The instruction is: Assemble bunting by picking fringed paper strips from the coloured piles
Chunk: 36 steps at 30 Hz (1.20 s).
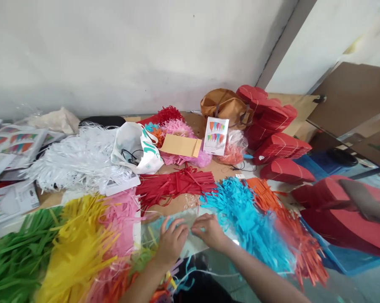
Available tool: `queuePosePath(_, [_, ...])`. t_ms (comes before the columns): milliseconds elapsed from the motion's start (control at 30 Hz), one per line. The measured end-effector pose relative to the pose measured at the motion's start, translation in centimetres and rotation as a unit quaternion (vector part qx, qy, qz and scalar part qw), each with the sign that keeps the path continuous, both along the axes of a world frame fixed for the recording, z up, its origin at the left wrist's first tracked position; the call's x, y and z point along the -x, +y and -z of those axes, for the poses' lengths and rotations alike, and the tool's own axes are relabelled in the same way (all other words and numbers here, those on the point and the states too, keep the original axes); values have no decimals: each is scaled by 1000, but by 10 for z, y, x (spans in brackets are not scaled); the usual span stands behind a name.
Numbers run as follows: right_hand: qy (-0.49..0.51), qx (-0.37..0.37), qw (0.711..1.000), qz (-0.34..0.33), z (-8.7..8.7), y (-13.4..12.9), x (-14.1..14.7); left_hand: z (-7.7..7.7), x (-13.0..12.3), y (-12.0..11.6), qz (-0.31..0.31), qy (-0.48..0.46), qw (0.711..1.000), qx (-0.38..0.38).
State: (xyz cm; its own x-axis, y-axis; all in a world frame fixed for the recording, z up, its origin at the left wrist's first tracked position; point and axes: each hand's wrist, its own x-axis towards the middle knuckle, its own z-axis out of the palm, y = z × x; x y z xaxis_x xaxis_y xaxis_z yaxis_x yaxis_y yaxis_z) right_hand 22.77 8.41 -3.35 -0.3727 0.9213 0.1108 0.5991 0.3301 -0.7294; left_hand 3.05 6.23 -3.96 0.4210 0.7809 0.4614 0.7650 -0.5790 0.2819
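Observation:
My left hand [172,240] and my right hand [210,232] are close together at the table's front edge, over a translucent plastic sheet or bag [191,246]. The left fingers are curved and spread apart. On the right, thumb and fingertips come together in a pinch; what lies between them is too small to make out. Just beyond my hands is a bundle of dark red paper tassels [177,183]. Blue tassels [240,214] lie beside my right hand, and pink tassels [122,221] lie left of my left hand. A white cord [212,274] hangs below the edge.
Yellow [79,240] and green tassels [22,240] fill the left front; white ones [79,158] lie behind. A white bag [136,147], brown envelope [180,145] and printed card [215,135] stand at the back. Orange tassels [291,235] and red stacks [283,145] are right.

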Motion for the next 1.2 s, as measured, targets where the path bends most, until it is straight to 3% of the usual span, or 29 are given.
queuePosePath(67, [129, 157, 977, -58, -38, 2, 1, -41, 12, -4, 66, 1, 998, -18])
queuePosePath(133, [241, 325, 907, -121, -66, 4, 4, -80, 20, -12, 95, 4, 993, -63])
queuePosePath(200, [312, 438, 833, -132, -82, 2, 10, -109, 23, -22, 98, -17, 990, -99])
queuePosePath(267, [361, 486, 789, -106, -86, -5, 20, -125, 23, -33, 92, -39, 989, -110])
queuePosePath(367, [415, 500, 757, -66, -83, -22, 34, -130, 22, -44, 73, -62, 990, -106])
queuePosePath(433, [443, 487, 751, -39, -80, -35, 42, -127, 22, -49, 39, -81, 991, -96])
queuePosePath(633, [519, 426, 738, 70, -79, -63, 67, -106, 22, -68, -97, -160, 982, -24])
queuePosePath(733, [548, 400, 727, 101, -78, -67, 78, -93, 24, -78, -104, -191, 976, 22])
queuePosePath(933, [541, 381, 740, 125, -68, -71, 96, -64, 38, -79, -99, -212, 967, 104])
queuePosePath(1000, [503, 355, 779, 121, -52, -64, 98, -57, 44, -75, -118, -239, 950, 162])
queuePosePath(1067, [375, 301, 865, 141, -30, -46, 91, -54, 50, -71, -155, -292, 912, 243])
queuePosePath(1133, [189, 235, 933, 197, -4, -18, 75, -54, 56, -67, -213, -365, 852, 311])
queuePosePath(1200, [87, 202, 944, 247, 21, 13, 55, -54, 58, -63, -248, -442, 782, 362])
